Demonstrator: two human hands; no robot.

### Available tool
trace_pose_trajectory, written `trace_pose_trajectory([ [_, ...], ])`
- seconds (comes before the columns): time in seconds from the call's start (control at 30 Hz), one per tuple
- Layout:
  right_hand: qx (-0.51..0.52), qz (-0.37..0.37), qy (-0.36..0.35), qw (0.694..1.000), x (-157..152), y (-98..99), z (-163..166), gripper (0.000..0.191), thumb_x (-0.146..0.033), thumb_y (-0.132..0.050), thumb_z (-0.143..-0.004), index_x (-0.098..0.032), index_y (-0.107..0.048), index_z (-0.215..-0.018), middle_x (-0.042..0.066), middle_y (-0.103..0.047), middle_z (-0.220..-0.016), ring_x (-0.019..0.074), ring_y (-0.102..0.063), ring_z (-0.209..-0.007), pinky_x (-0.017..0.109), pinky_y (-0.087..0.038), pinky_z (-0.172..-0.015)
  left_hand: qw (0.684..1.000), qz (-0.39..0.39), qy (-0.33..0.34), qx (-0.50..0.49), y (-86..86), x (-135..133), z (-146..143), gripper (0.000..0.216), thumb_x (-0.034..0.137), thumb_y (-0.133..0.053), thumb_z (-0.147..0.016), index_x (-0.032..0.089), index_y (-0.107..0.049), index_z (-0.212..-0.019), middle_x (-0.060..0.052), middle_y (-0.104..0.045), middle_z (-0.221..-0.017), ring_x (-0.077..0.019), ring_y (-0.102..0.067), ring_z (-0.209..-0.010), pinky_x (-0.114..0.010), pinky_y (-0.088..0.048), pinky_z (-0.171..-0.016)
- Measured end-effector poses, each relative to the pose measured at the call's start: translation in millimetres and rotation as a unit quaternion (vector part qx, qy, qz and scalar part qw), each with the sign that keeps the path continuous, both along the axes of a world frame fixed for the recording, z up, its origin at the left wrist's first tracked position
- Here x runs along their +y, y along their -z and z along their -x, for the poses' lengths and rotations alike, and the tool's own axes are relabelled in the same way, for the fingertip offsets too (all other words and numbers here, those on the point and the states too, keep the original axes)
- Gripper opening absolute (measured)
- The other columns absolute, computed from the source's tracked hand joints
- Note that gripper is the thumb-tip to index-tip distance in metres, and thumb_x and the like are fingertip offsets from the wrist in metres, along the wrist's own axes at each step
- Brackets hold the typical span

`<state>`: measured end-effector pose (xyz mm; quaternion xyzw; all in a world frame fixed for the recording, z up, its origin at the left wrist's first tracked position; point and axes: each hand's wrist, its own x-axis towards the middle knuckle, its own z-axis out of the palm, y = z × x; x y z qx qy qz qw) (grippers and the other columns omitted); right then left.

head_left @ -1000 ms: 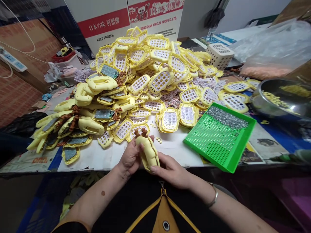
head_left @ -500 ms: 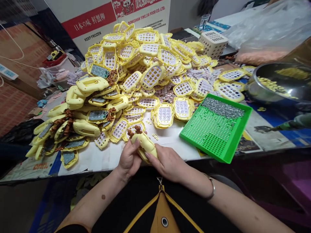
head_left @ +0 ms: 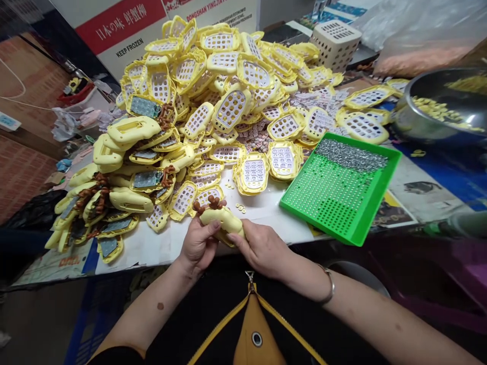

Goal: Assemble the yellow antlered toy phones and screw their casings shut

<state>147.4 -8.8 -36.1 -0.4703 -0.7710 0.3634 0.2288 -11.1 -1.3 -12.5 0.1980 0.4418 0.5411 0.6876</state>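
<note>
Both hands grip a yellow plastic toy casing (head_left: 224,219) with brown antler-like pieces (head_left: 210,203) at its far left end. My left hand (head_left: 200,242) closes round its left side, thumb on top. On the right end, my right hand (head_left: 262,248) is wrapped with its thumb pressed against the near edge. The casing is held just above the front edge of the table, smooth side up; its underside is hidden. Beyond it lie a few small yellow rings (head_left: 241,208) and a stack of yellow shells with white keypad inserts (head_left: 253,172).
A large heap of yellow shells (head_left: 232,106) fills the table's back. Casings with grey circuit boards (head_left: 146,178) pile up at left. At right are a green perforated tray (head_left: 323,203) with many small screws (head_left: 350,154), a metal bowl (head_left: 411,111) of small yellow parts, and a cream basket (head_left: 335,45).
The camera view has shifted slightly. Both hands keep hold of the casing, which now lies a little more level, its antler end slightly further left.
</note>
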Motion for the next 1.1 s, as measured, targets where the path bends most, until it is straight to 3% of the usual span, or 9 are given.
trace_pose_trajectory([
  [0.1,-0.027,-0.04,-0.013,0.999,0,1.2,-2,0.041,-0.046,-0.033,-0.098,-0.014,-0.057,-0.093,0.013,-0.07,-0.076,0.022,-0.065,-0.065,0.031,-0.042,-0.058,1.0,0.011,0.002,-0.003,-0.9,0,-2,0.043,0.022,-0.092,-0.049,0.016,-0.074,-0.087,-0.005,-0.075,-0.094,-0.0186,-0.069,-0.088,-0.027,-0.054,-0.08],
  [0.23,0.055,-0.082,0.02,0.995,2,3.7,-4,0.038,-0.044,-0.034,-0.099,-0.015,-0.057,-0.104,0.013,-0.073,-0.089,0.0215,-0.068,-0.075,0.03,-0.047,-0.063,1.0,0.0,-0.017,0.009,1.4,-1,-6,0.044,0.022,-0.094,-0.044,0.017,-0.074,-0.083,-0.003,-0.075,-0.085,-0.0148,-0.069,-0.079,-0.022,-0.054,-0.075],
  [0.33,0.117,-0.096,0.056,0.987,3,4.4,-4,0.035,-0.042,-0.033,-0.1,-0.016,-0.056,-0.101,0.01,-0.072,-0.084,0.0183,-0.065,-0.07,0.028,-0.047,-0.061,0.999,-0.024,-0.032,0.028,1.9,-2,-10,0.044,0.018,-0.094,-0.046,0.02,-0.073,-0.085,-0.002,-0.075,-0.093,-0.0172,-0.069,-0.091,-0.025,-0.054,-0.083],
  [0.43,0.121,-0.071,0.039,0.989,4,1.1,-5,0.033,-0.043,-0.038,-0.098,-0.018,-0.057,-0.089,0.005,-0.067,-0.071,0.0154,-0.06,-0.06,0.026,-0.044,-0.055,0.999,-0.025,0.004,0.034,0.1,-4,-9,0.045,0.03,-0.092,-0.052,0.02,-0.074,-0.092,-0.006,-0.075,-0.1,-0.0224,-0.069,-0.099,-0.032,-0.054,-0.09],
  [0.6,0.221,-0.127,0.038,0.966,8,-6.4,-9,0.028,-0.039,-0.049,-0.096,-0.017,-0.058,-0.11,0.012,-0.071,-0.1,0.0194,-0.066,-0.086,0.032,-0.053,-0.075,0.994,-0.077,0.009,0.082,-4.9,-7,-2,0.038,0.025,-0.093,-0.051,0.022,-0.076,-0.085,-0.003,-0.077,-0.093,-0.0191,-0.071,-0.088,-0.029,-0.056,-0.083],
  [0.73,0.247,-0.053,0.031,0.967,12,-5.5,-10,0.017,-0.031,-0.051,-0.093,-0.019,-0.062,-0.099,0.008,-0.069,-0.089,0.0187,-0.064,-0.083,0.033,-0.053,-0.076,0.99,-0.064,0.032,0.125,-5.3,-8,-4,0.036,0.019,-0.092,-0.052,0.021,-0.078,-0.085,-0.004,-0.077,-0.093,-0.0175,-0.071,-0.085,-0.025,-0.057,-0.079],
  [0.93,0.287,0.043,0.061,0.955,8,0.8,-12,0.018,-0.031,-0.056,-0.09,-0.019,-0.062,-0.101,0.008,-0.068,-0.099,0.0196,-0.064,-0.089,0.034,-0.053,-0.078,0.982,-0.091,0.073,0.148,2.0,-10,-3,0.035,0.031,-0.086,-0.065,0.02,-0.077,-0.096,-0.007,-0.076,-0.1,-0.0202,-0.07,-0.092,-0.028,-0.055,-0.084],
  [1.0,0.286,0.039,0.062,0.955,6,2.3,-13,0.017,-0.033,-0.055,-0.09,-0.019,-0.062,-0.099,0.007,-0.069,-0.097,0.0183,-0.064,-0.086,0.032,-0.053,-0.076,0.975,-0.112,0.089,0.169,4.2,-11,-3,0.032,0.031,-0.083,-0.07,0.02,-0.077,-0.099,-0.008,-0.076,-0.104,-0.0218,-0.07,-0.097,-0.03,-0.055,-0.087],
  [1.1,0.263,-0.036,0.078,0.961,5,5.3,-13,0.016,-0.032,-0.052,-0.091,-0.019,-0.062,-0.092,0.006,-0.068,-0.085,0.0169,-0.062,-0.077,0.031,-0.052,-0.071,0.962,-0.14,0.079,0.222,6.9,-14,-5,0.028,0.028,-0.08,-0.073,0.02,-0.076,-0.1,-0.008,-0.076,-0.105,-0.0233,-0.07,-0.099,-0.032,-0.054,-0.089],
])
